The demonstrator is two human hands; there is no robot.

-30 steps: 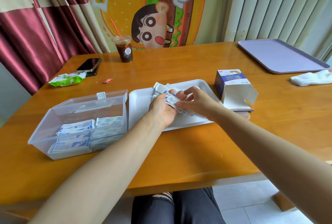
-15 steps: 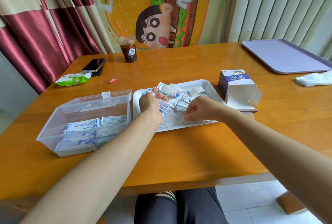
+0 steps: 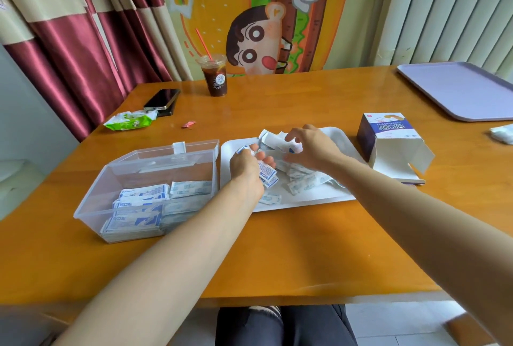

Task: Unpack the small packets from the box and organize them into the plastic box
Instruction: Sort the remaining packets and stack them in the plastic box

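Observation:
A white tray in the middle of the table carries a loose heap of small white-and-blue packets. My left hand grips a small stack of packets over the tray's left part. My right hand is over the heap and pinches a white packet at the tray's far side. Left of the tray stands a clear plastic box, lid open, with rows of packets stacked inside. The opened purple-and-white cardboard box lies right of the tray.
At the back left are an iced drink cup with a red straw, a dark phone, a green wrapper and a small red scrap. A lilac tray and white cloth are far right.
My right hand has lifted from the heap's near side to its far side and taken a packet. My left hand has stayed over the tray's left part with its stack.

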